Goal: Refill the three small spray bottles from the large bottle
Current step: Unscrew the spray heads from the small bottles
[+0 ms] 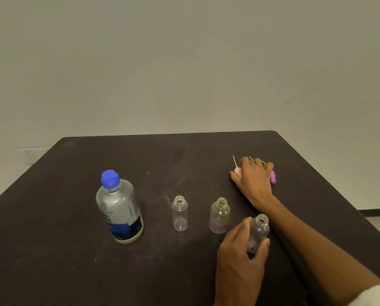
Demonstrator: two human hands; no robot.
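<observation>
The large clear bottle (119, 208) with a blue cap and blue label stands capped at the left of the dark table (74, 250). Two small open bottles stand upright in the middle: a clear one (179, 214) and a yellowish one with a purple print (220, 216). A third small clear bottle (258, 233), also uncapped, is gripped by my left hand (239, 259) near the front right. My right hand (254, 178) lies over the removed spray heads farther back: a pink one (237, 171) and a purple one (273, 177) show, with white dip tubes sticking out behind the fingers.
A plain pale wall rises behind the table. The table's far edge (169, 134) and right edge (330, 180) are close to the spray heads. A white sleeve (374, 294) shows at the bottom right corner.
</observation>
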